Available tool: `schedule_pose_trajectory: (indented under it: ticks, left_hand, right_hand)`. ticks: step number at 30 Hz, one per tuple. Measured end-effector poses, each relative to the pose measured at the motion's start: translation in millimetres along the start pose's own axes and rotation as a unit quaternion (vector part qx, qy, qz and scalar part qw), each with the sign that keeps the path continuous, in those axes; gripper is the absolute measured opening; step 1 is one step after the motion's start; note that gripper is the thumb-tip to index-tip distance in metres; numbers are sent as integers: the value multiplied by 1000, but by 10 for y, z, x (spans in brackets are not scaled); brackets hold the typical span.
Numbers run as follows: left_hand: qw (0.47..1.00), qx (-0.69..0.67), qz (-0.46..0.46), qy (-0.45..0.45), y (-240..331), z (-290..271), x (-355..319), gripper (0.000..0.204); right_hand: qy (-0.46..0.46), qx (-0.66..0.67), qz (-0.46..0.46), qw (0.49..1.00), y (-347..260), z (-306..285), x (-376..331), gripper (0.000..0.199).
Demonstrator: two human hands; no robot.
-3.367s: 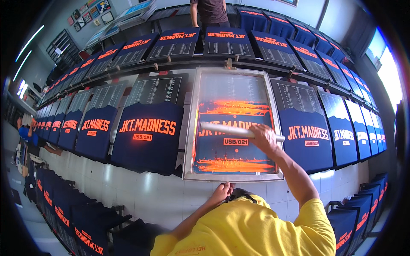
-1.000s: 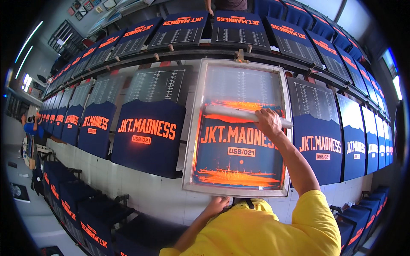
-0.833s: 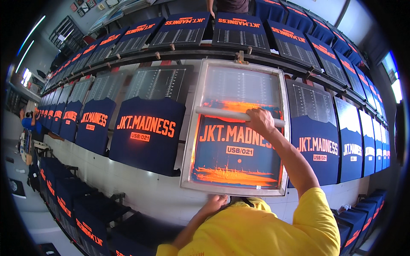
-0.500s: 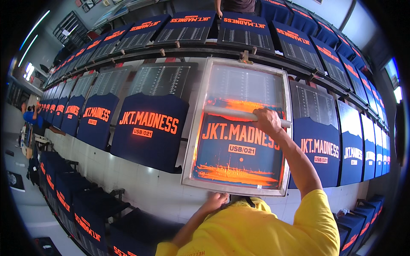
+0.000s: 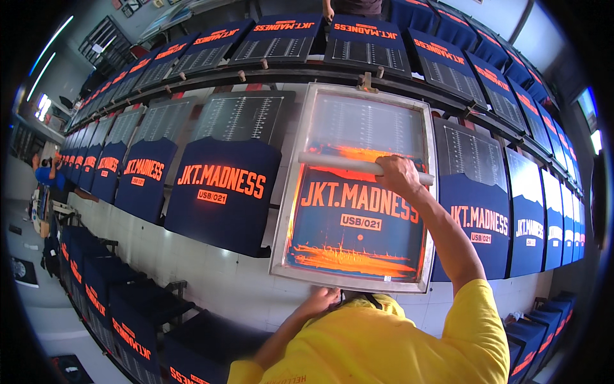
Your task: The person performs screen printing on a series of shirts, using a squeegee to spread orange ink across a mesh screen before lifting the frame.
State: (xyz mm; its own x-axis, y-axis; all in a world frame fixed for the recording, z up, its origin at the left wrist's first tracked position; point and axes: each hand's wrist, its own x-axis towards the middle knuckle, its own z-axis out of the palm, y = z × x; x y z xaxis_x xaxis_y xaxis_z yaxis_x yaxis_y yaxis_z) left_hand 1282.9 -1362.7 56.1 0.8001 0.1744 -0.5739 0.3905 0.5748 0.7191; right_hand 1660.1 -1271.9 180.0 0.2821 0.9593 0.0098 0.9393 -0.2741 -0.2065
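My right hand (image 5: 398,174) is closed around a long pale squeegee (image 5: 339,164), which lies across the far half of a metal-framed printing screen (image 5: 430,141). Orange ink (image 5: 348,258) is smeared along the screen's near end, with another band just beyond the squeegee. Block lettering shows through the mesh. My left hand (image 5: 325,297) is curled closed at the screen's near edge; what its fingers grip is hidden. Left of the screen lies a navy shirt panel (image 5: 220,225) with orange lettering, on a dark board (image 5: 246,115). Another printed navy panel (image 5: 476,256) lies to the right.
A dark rail (image 5: 211,84) with pegs runs behind the screen, and a clamp (image 5: 366,83) sits at its far edge. Several printed panels line both sides and the far row. Behind me stand more draped boards (image 5: 131,333). A person in blue (image 5: 48,174) is far left; another person's hand (image 5: 328,14) shows at the top.
The squeegee and my right hand have moved slightly away from me and to the left. My left hand stays at the near edge.
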Motion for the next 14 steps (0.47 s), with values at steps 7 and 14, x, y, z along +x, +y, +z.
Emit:
schedule_pose_trajectory:
  ticks: [7,14]
  left_hand:
    - [1000,16,12,14,160,91,-61,41]
    - [1000,24,-5,5,189,59,-63,42]
  right_hand:
    - [98,-15,-75,992,137,270,-142,16]
    - [82,-13,-90,993,124,223,-81,19]
